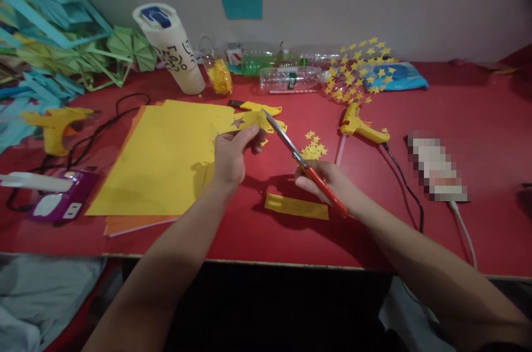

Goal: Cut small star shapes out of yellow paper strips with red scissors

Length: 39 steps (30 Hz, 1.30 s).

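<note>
Pinched in my left hand (235, 155) is a strip of yellow paper (249, 118) with a star-shaped hole cut in it. My right hand (328, 177) is closed around the red handles of a pair of scissors (286, 141). The blades point up and left, and their tips are at the paper strip, near my left fingertips. A pile of small yellow paper stars (314, 148) lies just beyond my right hand. Below the scissors, a separate yellow strip (296, 207) rests flat on the red table.
Yellow sheets (166, 158) lie at the left over orange ones. A yellow utility knife (261, 108) is behind my left hand. One glue gun (361, 126) sits right, another (56, 127) left by a purple power strip (62, 197). A tumbler (170, 50) and plastic bottles (291, 79) stand or lie behind.
</note>
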### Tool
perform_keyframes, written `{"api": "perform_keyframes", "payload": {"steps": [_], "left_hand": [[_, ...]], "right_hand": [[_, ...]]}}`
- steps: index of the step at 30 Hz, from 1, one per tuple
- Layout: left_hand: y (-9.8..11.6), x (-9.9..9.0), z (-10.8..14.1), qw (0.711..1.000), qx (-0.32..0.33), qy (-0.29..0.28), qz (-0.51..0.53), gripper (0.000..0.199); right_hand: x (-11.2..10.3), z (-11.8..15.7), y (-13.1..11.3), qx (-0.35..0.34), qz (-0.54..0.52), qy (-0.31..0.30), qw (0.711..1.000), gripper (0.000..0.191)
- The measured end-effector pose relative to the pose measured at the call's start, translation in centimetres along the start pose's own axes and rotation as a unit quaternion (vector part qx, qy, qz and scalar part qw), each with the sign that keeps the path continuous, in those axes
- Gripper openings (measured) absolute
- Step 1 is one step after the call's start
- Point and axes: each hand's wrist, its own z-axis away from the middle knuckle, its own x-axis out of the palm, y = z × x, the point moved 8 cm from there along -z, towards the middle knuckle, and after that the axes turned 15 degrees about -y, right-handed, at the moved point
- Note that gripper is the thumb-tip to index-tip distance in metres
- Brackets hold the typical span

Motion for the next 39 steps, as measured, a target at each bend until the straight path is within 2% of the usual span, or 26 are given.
{"api": "perform_keyframes", "payload": {"steps": [6, 16, 24, 39], "left_hand": [[0.3, 0.1, -0.1, 1.0, 0.016, -0.018, -0.003, 0.013], [0.2, 0.0, -0.2, 0.999, 0.005, -0.031, -0.038, 0.016], [0.6, 0.1, -0.2, 0.999, 0.013, -0.024, -0.039, 0.014], [0.5, -0.2, -0.3, 0.997, 0.016, -0.029, -0.069, 0.016]], "right_hand": [[0.5, 0.0, -0.4, -0.015, -0.002, -0.025, 1.0, 0.06], [0.9, 0.6, -1.0, -0.102, -0.117, -0.043, 0.987, 0.047], [1.3, 0.1, -0.2, -0.068, -0.151, -0.044, 0.985, 0.045], [1.3, 0.8, -1.1, -0.053, -0.188, -0.057, 0.979, 0.041]]}}
